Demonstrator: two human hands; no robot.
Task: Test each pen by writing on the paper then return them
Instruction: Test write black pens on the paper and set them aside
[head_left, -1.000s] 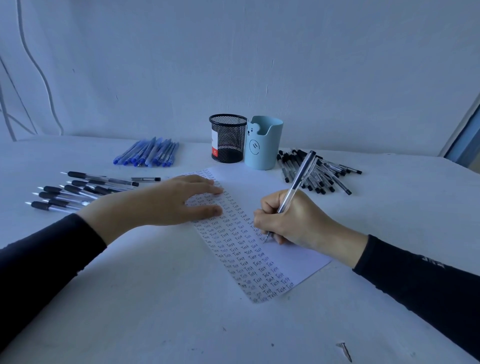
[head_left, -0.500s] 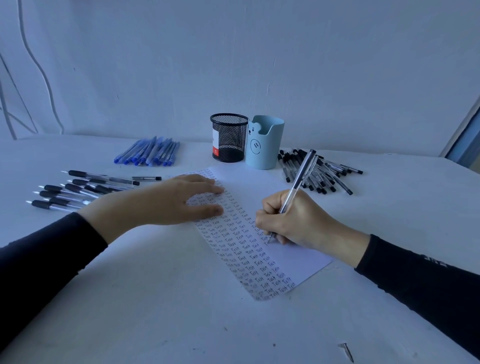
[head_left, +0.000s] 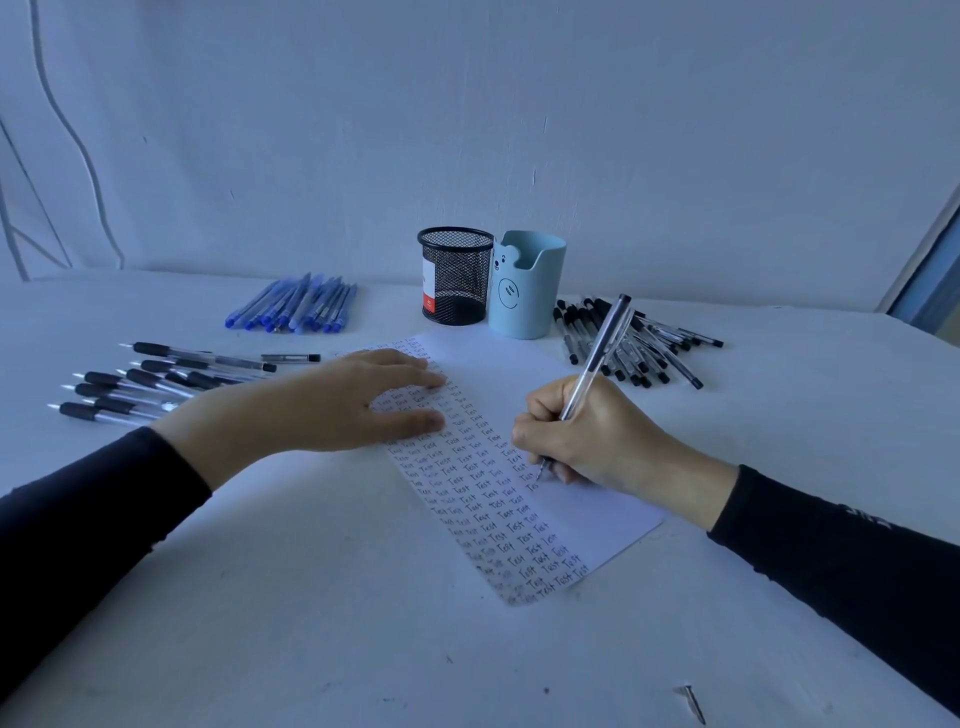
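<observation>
A white sheet of paper (head_left: 597, 514) lies slanted on the table, its left half filled with rows of the word "Test". My right hand (head_left: 587, 436) grips a clear pen with a black cap end (head_left: 602, 343), its tip touching the paper at the edge of the written rows. My left hand (head_left: 337, 402) rests flat on the paper's upper left part, fingers straight. Black-capped pens (head_left: 628, 340) lie in a heap at the right, blue pens (head_left: 296, 306) at the back left, black-grip pens (head_left: 156, 379) at the left.
A black mesh pen cup (head_left: 456, 275) and a light blue bear-face cup (head_left: 527, 283) stand at the back behind the paper. A small dark nail-like object (head_left: 693, 701) lies near the front edge. The wall rises right behind the table.
The right hand and pen have shifted slightly to the right along the line of writing. The left hand has stayed in place on the paper.
</observation>
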